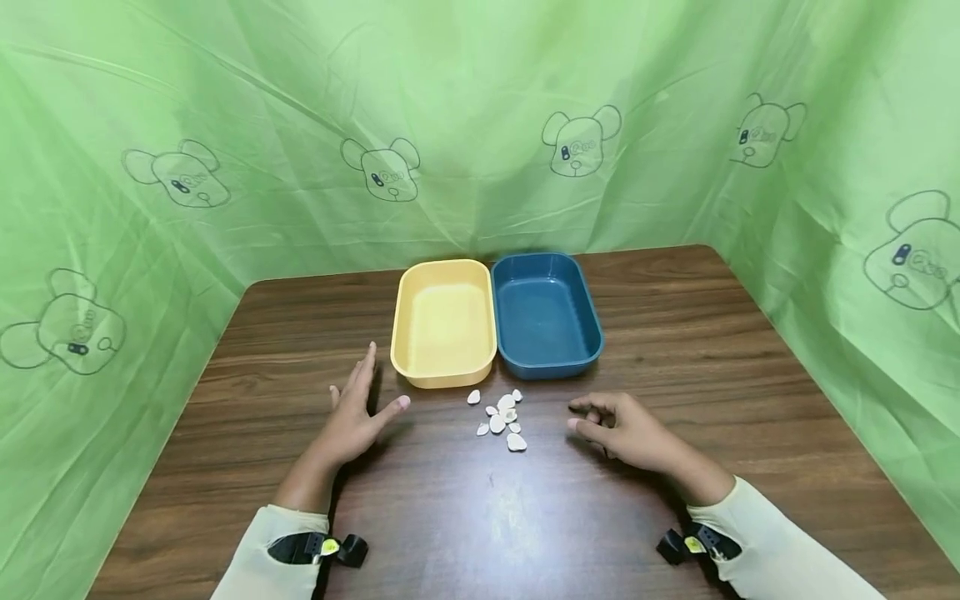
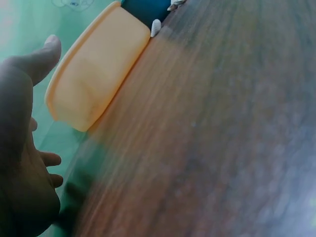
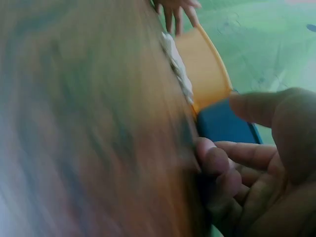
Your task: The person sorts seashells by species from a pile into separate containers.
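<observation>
**Both hands empty, flanking the loose white pieces**

Nearest: two cream sleeves with black wrist-mounted cameras, forearms resting over the dark wood-grain surface (image 1: 712, 333).

Left hand (image 1: 354, 421): fingers straight and spread, thumb out toward the middle, nothing in it. It sits just left of the pile, near the front corner of the yellow tray. The left wrist view confirms an open palm.

Right hand (image 1: 626, 432): fingers loosely curled, tips pointing left toward the pile, holding nothing. The right wrist view is blurred, but the fingers show bent with no piece between them.

Between the hands: a small cluster of white, flat, irregular pieces (image 1: 502, 419), shell- or seed-like; material unclear. They lie loose on the surface, some touching, one a little apart at upper left.

Beyond: a pale yellow rounded-rectangular plastic tray (image 1: 408, 308) and a dark blue tray of the same shape (image 1: 592, 321), side by side and touching, both without contents. Behind them, a green curtain printed with bear outlines (image 1: 480, 125).

Risks, as judged:
- Pieces are small, flat and bunched; a pinch could take two at once or flick a neighbour across the smooth surface.
- The spread left hand is close to the yellow tray; a careless sweep could nudge it.
- The trays touch, so a piece dropped at the shared rim could fall into the wrong one.
</observation>
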Available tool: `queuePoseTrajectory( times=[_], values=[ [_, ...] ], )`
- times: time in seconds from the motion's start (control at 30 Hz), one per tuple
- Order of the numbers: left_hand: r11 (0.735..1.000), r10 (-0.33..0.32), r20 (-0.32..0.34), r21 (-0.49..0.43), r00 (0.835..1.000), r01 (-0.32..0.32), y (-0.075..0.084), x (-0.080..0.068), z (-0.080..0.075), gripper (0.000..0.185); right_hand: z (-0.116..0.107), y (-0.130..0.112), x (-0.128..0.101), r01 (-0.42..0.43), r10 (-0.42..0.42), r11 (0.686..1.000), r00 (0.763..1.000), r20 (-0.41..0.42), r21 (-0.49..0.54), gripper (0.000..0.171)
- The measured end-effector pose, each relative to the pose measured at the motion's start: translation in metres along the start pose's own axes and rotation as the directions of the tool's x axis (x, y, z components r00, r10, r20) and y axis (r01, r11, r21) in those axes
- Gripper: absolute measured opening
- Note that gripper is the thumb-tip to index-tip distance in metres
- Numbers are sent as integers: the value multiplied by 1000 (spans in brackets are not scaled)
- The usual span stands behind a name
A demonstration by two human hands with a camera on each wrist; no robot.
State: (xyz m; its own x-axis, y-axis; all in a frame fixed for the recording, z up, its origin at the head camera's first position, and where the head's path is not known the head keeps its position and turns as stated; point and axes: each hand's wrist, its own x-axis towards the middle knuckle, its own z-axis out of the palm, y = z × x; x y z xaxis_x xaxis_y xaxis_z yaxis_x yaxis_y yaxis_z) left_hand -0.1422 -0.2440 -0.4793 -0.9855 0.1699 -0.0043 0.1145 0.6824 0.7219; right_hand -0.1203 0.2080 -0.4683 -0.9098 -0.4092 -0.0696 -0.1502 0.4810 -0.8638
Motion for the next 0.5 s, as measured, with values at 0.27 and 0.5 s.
queuePoseTrajectory(
  times=[0.27,0.5],
  values=[
    [997,-50,5,62,999,49,3,6,3,110,10,-5,11,-41,38,997,998,44,69,44],
    [996,-46,-8,77,999,46,10,12,6,110,10,-6,24,-76,71,995,994,81,63,46]
  ],
)
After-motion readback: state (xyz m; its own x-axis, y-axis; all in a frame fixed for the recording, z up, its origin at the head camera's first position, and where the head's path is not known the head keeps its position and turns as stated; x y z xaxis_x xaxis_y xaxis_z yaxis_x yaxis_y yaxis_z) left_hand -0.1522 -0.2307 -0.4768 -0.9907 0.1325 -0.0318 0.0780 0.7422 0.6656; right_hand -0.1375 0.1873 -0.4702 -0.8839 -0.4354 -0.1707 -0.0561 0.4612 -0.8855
